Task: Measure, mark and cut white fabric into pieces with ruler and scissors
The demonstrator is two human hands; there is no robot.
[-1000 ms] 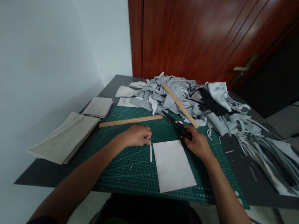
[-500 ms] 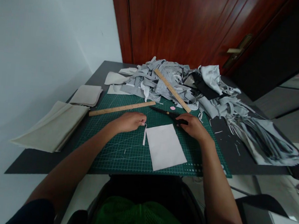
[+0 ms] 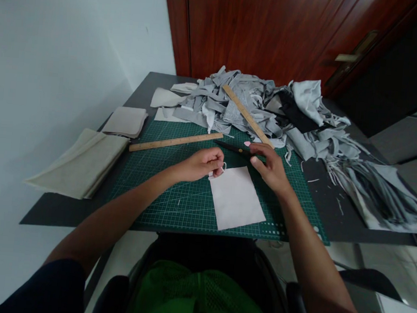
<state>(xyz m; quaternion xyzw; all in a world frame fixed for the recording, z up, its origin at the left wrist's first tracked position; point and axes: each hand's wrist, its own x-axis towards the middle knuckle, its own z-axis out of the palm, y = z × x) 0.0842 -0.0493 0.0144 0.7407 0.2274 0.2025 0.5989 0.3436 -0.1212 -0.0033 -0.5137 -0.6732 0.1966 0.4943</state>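
Note:
My left hand (image 3: 203, 165) is closed in a pinch on a narrow white fabric strip (image 3: 224, 166), which curls out beside the fingertips. It hovers by the top left corner of a pale square of fabric (image 3: 237, 200) lying flat on the green cutting mat (image 3: 169, 192). Black scissors (image 3: 231, 147) rest on the mat beyond the fabric, blades pointing left. My right hand (image 3: 270, 169) is over their handle end with thumb and fingers apart. The handles are mostly hidden behind the fingers.
One wooden ruler (image 3: 176, 142) lies on the mat; another ruler (image 3: 246, 115) leans across a heap of grey scraps (image 3: 231, 100). Folded cloth (image 3: 79, 164) sits at the left edge, and layered grey strips (image 3: 391, 192) at the right. A small pink piece (image 3: 247, 143) is near the scissors.
My left hand has moved right with the strip, from beside the fabric square to its corner. My right hand has let go of the scissors and its fingers have spread. The view has shifted slightly.

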